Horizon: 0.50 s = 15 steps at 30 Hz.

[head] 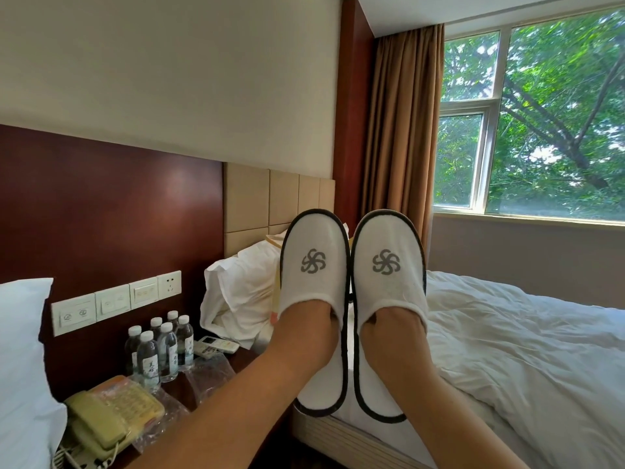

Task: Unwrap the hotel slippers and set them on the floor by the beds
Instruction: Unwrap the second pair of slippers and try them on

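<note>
The bed (pixel 507 333) on the right, with its rumpled white duvet, fills the lower right of the view; a second pillow (pixel 23 350) marks the other bed at the left edge. Between them stands the nightstand (pixel 209 374), carrying water bottles (pixel 159 350), a telephone (pixel 108 421), a remote (pixel 216 345) and crumpled clear plastic wrap (pixel 203 370) (judged to be the discarded slipper packaging).

Task status: unwrapping appears complete, since both slippers are bare of film. Placement on the floor is not yet done.

Position: the left slipper (pixel 314 265) and right slipper (pixel 389 265) are held up in the air in front of the bed and headboard, side by side and almost touching along their inner edges.

Orientation: each long axis runs near vertical, toes up, heels down, uppers and pinwheel logos facing the camera.

Grip: the left hand (pixel 304 319) is pushed inside the left slipper's toe pocket and the right hand (pixel 392 323) inside the right slipper's. The fingers are hidden by the fabric, so whether they are curled or flat cannot be told; each slipper is worn like a mitt.
</note>
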Tool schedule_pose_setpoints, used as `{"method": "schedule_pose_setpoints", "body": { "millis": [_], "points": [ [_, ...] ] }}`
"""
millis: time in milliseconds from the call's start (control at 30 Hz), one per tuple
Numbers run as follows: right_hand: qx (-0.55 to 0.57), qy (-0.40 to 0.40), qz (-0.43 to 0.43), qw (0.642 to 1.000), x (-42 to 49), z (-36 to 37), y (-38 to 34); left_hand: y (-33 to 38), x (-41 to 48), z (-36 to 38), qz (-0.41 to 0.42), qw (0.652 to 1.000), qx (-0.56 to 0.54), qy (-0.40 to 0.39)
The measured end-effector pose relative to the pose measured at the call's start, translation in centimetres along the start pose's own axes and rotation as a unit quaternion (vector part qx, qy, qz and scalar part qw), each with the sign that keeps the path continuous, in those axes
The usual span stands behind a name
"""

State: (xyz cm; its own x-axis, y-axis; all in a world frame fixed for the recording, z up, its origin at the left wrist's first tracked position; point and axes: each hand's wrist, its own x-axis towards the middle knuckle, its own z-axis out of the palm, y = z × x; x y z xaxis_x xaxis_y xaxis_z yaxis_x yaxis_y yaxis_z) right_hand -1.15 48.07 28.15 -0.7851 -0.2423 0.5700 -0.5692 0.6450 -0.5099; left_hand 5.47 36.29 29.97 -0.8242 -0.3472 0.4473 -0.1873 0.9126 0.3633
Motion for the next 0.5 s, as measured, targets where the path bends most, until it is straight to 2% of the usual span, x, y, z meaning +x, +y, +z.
{"method": "schedule_pose_setpoints", "body": {
  "millis": [167,367,500],
  "points": [
    [0.035,0.066,-0.076,0.994,-0.3,-0.5,-0.4,0.6,-0.3,0.3,0.009,1.000,0.015,0.007],
    [0.012,-0.037,-0.169,0.985,-0.3,-1.7,0.7,1.0,-0.2,0.0,0.000,1.000,-0.007,-0.006],
    [-0.037,-0.049,-0.177,0.982,-0.4,-2.4,1.4,1.5,-0.2,-0.1,-0.005,1.000,-0.007,-0.016]
  ]
}}
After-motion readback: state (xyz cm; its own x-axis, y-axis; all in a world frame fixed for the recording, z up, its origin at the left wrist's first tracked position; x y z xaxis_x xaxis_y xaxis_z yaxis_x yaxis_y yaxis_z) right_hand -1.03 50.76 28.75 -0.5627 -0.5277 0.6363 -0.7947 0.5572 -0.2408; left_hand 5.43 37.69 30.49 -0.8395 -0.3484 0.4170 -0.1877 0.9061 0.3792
